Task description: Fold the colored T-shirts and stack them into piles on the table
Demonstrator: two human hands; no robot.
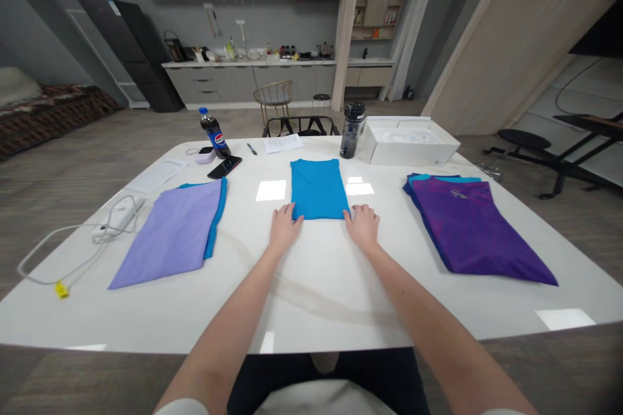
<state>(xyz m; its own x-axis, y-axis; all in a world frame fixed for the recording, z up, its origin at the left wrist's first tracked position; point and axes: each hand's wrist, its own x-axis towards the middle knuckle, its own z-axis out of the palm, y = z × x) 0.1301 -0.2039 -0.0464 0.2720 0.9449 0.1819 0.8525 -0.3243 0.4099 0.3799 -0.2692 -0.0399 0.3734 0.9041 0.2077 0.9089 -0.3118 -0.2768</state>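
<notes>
A piece of bright blue folded cloth point(318, 188) lies flat in a neat rectangle at the middle of the white table. At its near left corner rests my left hand point(285, 227), fingers apart, with the thumb and index finger touching the cloth's edge. My right hand point(363, 225) is at the near right corner, its thumb on the cloth and the other fingers spread beside it on the tabletop. Off to the left lies a folded lavender garment point(178, 227) over a blue one. To the right, a purple garment point(474, 227) tops a stack of folded blue cloth.
Along the far side of the table point(321, 298) stand a cola bottle point(214, 133), a dark drinking bottle point(352, 131) and a white box point(409, 142). A phone point(224, 167), a pen point(252, 149) and papers point(283, 143) lie nearby. A power strip point(118, 215) with cables sits at the left edge.
</notes>
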